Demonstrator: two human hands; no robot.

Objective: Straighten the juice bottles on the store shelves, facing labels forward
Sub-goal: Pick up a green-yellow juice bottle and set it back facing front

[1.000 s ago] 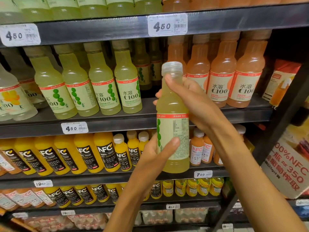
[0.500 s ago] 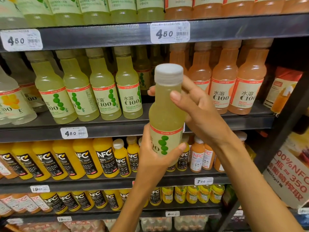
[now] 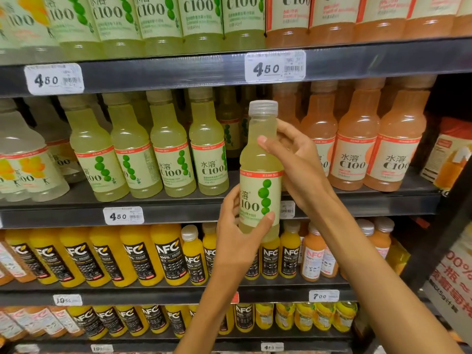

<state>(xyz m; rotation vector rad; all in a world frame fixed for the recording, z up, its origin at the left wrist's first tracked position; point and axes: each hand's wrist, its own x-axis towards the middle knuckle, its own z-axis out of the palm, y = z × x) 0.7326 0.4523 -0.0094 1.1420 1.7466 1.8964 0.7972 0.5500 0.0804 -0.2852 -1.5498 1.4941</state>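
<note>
I hold a pale green C100 juice bottle (image 3: pixel 260 159) upright in front of the middle shelf (image 3: pixel 178 208). Its label with green dots now faces me. My left hand (image 3: pixel 237 238) grips the bottle's lower part, thumb across the label's bottom. My right hand (image 3: pixel 298 169) wraps the bottle's shoulder from the right, fingers curled round it. A row of green C100 bottles (image 3: pixel 173 149) stands on that shelf to the left, with a gap behind the held bottle. Orange C100 bottles (image 3: pixel 355 144) stand to the right.
The upper shelf (image 3: pixel 163 72) carries more green and orange C100 bottles with 4.50 price tags. Below, yellow NFC juice bottles (image 3: pixel 138 254) fill two shelves. A dark upright post (image 3: pixel 444 226) and a printed sign (image 3: pixel 454 290) stand at the right.
The bottle has been turned so its label front faces me instead of its back. It has also moved up and toward the shelf gap, and my view has shifted upward.
</note>
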